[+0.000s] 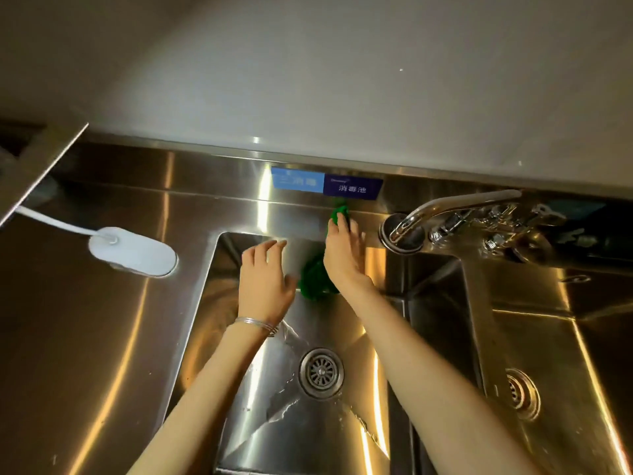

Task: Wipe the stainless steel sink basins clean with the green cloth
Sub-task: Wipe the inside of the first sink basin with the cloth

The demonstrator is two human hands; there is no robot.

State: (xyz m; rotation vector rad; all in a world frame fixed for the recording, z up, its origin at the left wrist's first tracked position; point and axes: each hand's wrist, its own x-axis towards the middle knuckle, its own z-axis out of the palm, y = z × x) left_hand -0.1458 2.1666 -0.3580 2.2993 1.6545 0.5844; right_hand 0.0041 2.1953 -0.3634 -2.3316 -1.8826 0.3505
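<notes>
The left stainless steel basin (212, 303) has a round drain (321, 373) and streaks of water on its floor. A green cloth (313, 277) lies over the basin's back wall and the ledge above it. My right hand (342, 250) lies flat on the cloth and presses it against the back ledge, so green shows past the fingertips and below the palm. My left hand (263, 277), with bangles at the wrist, rests with spread fingers on the basin's back wall just left of the cloth and holds nothing. The right basin (445, 320) has its own drain (522, 392).
A chrome tap (455, 209) with valve handles stands on the ledge between the basins, just right of my right hand. A white oval device (133, 250) with a cord lies on the left counter. Blue labels (327, 183) are stuck on the backsplash below a white wall.
</notes>
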